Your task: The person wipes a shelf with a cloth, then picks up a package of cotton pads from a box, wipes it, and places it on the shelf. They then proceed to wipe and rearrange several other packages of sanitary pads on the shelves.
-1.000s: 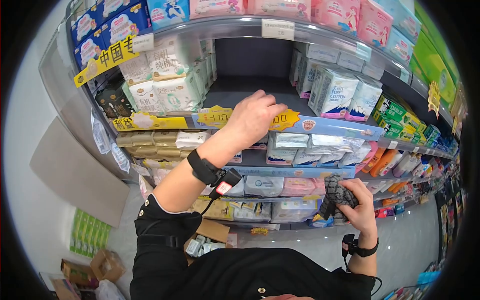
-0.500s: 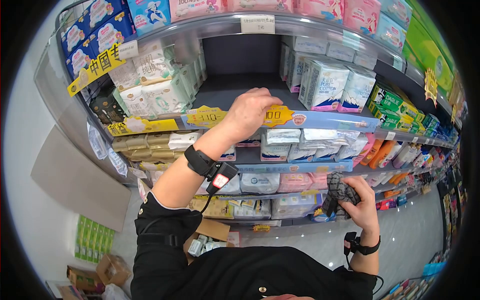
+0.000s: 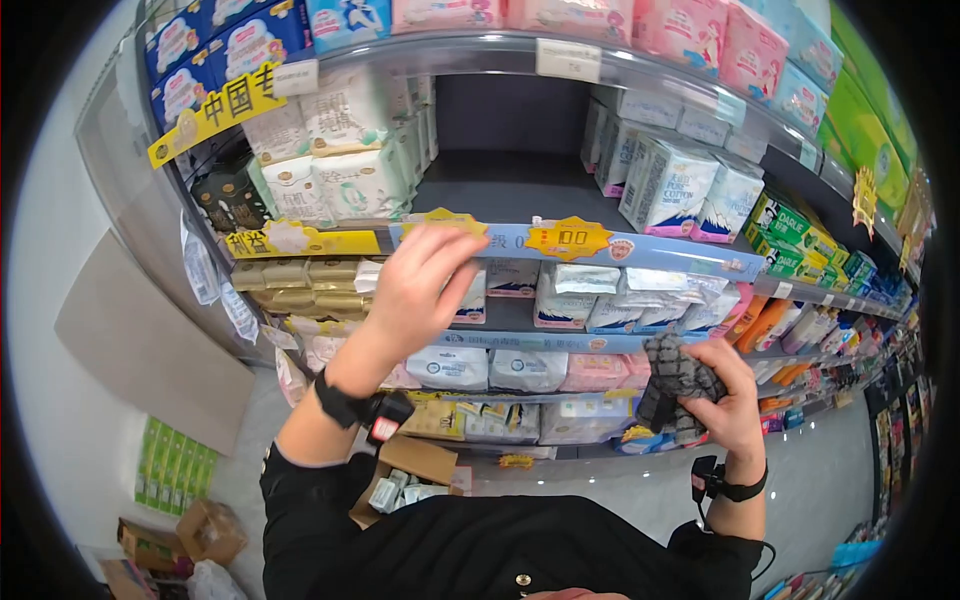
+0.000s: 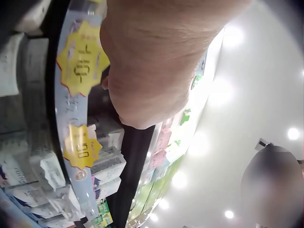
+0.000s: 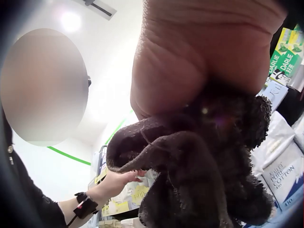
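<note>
My left hand (image 3: 425, 285) is raised at the blue shelf-edge strip (image 3: 690, 255), its fingers loosely bent in front of the left yellow starburst tag (image 3: 440, 217); contact cannot be made out. To its right, the other yellow tag (image 3: 570, 239) is fully visible. In the left wrist view the hand (image 4: 152, 71) is beside the left tag (image 4: 81, 59), fingertips hidden. My right hand (image 3: 732, 395) grips a bunched dark grey checked cloth (image 3: 680, 385) before the lower shelves. The cloth (image 5: 190, 171) hangs below the right hand (image 5: 199, 52) in the right wrist view.
White-green packs (image 3: 360, 185) and white-blue packs (image 3: 670, 185) flank a gap on the shelf above the strip. More packs (image 3: 575, 295) fill the shelves below. An open carton (image 3: 420, 460) stands on the floor, and a grey board (image 3: 150, 340) leans at the left.
My left hand has moved left and down along the strip, from between the two yellow tags to the left one, uncovering the right tag. My right hand still grips the cloth.
</note>
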Demonstrator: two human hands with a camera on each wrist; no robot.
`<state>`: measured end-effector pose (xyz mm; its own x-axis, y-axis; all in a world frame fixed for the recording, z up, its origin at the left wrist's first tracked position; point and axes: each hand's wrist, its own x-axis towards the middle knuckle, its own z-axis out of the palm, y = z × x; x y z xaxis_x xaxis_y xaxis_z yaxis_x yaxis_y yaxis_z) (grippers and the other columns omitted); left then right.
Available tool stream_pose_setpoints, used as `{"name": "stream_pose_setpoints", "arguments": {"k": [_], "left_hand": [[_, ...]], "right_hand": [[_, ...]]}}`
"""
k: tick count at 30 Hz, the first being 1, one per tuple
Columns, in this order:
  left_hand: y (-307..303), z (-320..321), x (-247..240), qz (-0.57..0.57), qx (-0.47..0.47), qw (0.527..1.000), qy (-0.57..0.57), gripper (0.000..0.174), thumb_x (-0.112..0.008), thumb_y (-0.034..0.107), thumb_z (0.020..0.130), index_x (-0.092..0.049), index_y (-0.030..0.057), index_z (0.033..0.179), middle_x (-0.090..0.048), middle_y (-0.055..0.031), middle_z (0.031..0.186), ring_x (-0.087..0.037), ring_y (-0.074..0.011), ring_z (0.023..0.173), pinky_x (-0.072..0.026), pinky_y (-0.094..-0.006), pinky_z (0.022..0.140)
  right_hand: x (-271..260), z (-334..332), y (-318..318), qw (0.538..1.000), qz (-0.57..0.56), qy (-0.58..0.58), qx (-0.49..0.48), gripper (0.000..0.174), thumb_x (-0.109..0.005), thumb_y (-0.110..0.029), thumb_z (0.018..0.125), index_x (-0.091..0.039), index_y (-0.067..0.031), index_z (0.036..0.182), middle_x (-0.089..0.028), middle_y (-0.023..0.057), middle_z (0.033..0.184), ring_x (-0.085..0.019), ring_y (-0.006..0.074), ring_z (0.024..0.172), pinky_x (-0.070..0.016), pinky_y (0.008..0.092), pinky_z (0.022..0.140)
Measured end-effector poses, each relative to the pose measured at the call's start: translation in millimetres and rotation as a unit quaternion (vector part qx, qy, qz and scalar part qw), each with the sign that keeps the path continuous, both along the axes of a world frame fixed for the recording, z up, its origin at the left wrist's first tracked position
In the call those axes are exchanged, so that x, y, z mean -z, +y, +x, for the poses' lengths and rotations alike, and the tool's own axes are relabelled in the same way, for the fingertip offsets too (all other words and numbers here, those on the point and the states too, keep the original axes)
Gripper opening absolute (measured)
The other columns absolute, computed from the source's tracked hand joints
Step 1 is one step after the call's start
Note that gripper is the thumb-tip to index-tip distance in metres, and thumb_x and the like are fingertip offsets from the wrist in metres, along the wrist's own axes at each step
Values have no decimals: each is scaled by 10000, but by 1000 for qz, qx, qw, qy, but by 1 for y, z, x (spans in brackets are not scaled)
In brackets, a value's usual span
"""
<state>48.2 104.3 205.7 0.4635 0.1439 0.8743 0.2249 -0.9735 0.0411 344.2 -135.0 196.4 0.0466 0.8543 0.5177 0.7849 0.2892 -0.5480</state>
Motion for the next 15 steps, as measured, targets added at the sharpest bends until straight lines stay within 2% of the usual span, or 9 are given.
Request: {"name": "stream_pose_setpoints", "arguments": {"k": [3, 5, 6, 8, 11, 12, 13, 14, 15], "left_hand": [[-13, -58, 54, -90, -31, 995, 5, 240, -641, -29, 780, -642, 10, 1017, -635, -133, 898, -606, -315, 814, -493, -375, 711], [-21, -96, 99, -203, -54, 977, 20, 184, -637, -7, 808, -657, 13, 990, -638, -133, 820, -614, -314, 740, -496, -372, 665], [-26, -113, 121, -223, -74, 971, 31, 160, -637, 8, 815, -664, 13, 973, -641, -138, 814, -620, -315, 728, -498, -371, 651], [-43, -148, 155, -284, -113, 951, 44, 127, -636, 35, 827, -675, 16, 947, -647, -146, 813, -631, -317, 726, -501, -369, 639], [-69, -191, 199, -368, -165, 915, 11, 118, -631, 57, 837, -679, 12, 935, -647, -160, 804, -640, -325, 741, -501, -368, 642], [-78, -203, 209, -384, -178, 906, -1, 123, -623, 53, 838, -678, 9, 939, -647, -161, 799, -638, -326, 736, -500, -369, 644], [-87, -216, 219, -401, -192, 896, -12, 129, -615, 48, 838, -678, 6, 942, -647, -161, 793, -637, -328, 731, -500, -370, 646], [-95, -231, 235, -428, -219, 877, -4, 138, -627, 50, 841, -679, 2, 960, -664, -155, 818, -647, -299, 723, -507, -348, 656], [-103, -247, 250, -455, -247, 855, 3, 149, -639, 52, 844, -681, -2, 977, -681, -149, 843, -656, -271, 716, -515, -326, 666]], "right_hand": [[-30, -19, 22, 991, 128, -37, -15, 521, -670, 41, 596, -593, 24, 1111, -609, 144, 1033, -587, 294, 968, -448, 352, 876], [-58, -39, 50, 983, 176, -46, -36, 497, -652, 48, 649, -575, 27, 1139, -598, 143, 1061, -578, 283, 991, -431, 340, 905], [-74, -51, 69, 978, 192, -59, -51, 469, -653, 50, 685, -575, 17, 1146, -600, 142, 1069, -580, 285, 1010, -435, 334, 902], [-103, -74, 110, 966, 210, -137, -64, 431, -657, 25, 744, -585, -34, 1165, -603, 123, 1098, -593, 296, 1020, -451, 337, 890], [-132, -93, 180, 963, 163, -208, -56, 409, -649, -41, 792, -572, -58, 1193, -595, 137, 1098, -579, 343, 1024, -460, 372, 880], [-139, -97, 199, 959, 138, -246, -39, 421, -659, -60, 790, -573, -60, 1203, -600, 146, 1125, -575, 357, 1038, -456, 389, 899], [-141, -91, 224, 950, 109, -294, -15, 447, -663, -137, 821, -554, -67, 1248, -585, 178, 1196, -555, 367, 1095, -447, 389, 938], [-140, -89, 242, 948, 107, -299, -14, 447, -663, -137, 821, -554, -67, 1248, -585, 178, 1196, -555, 367, 1095, -447, 389, 938], [-138, -87, 259, 946, 6, -323, 34, 505, -648, -218, 848, -504, -78, 1311, -559, 204, 1246, -536, 369, 1143, -435, 387, 965]]}}
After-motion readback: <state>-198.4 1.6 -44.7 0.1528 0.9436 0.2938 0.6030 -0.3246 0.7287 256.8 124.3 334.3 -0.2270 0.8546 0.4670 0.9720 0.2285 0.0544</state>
